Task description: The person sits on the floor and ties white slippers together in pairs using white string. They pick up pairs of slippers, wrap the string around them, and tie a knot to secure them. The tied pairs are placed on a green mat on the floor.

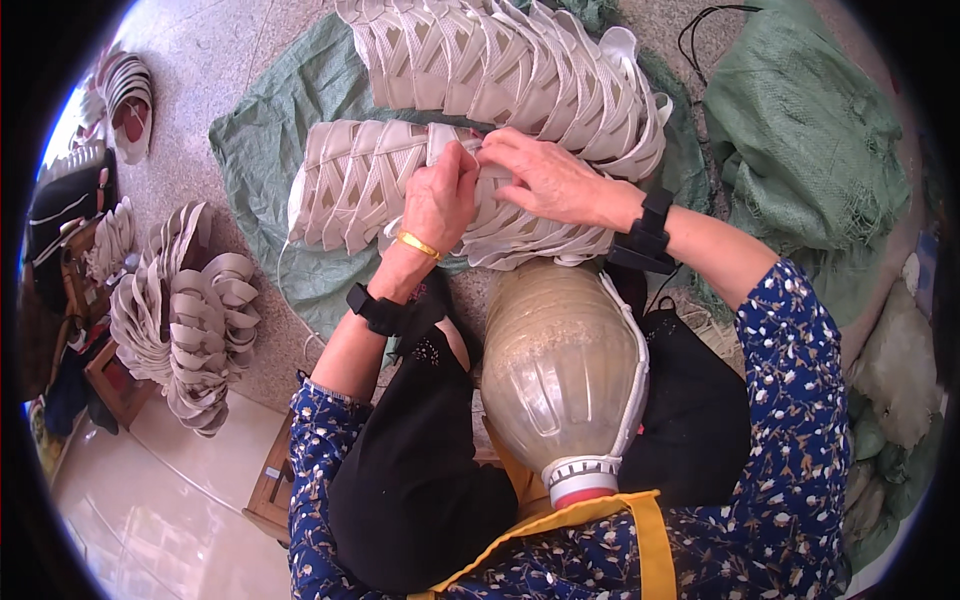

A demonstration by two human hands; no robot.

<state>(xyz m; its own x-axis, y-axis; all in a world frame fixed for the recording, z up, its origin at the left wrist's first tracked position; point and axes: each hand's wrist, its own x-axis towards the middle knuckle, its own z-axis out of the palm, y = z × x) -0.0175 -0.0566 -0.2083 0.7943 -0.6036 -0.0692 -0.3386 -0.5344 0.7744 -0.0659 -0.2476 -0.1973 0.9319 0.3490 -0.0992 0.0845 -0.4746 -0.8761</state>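
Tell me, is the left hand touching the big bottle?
Apart: the head view shows a clear gap between the left hand at the white pieces and the bottle, lower right.

White cut-out pieces (440,65), probably shoe uppers, overlap in two rows on a green sheet (255,150), the near row (345,170) inside its left edge.

Rumpled green sack (805,140) at right
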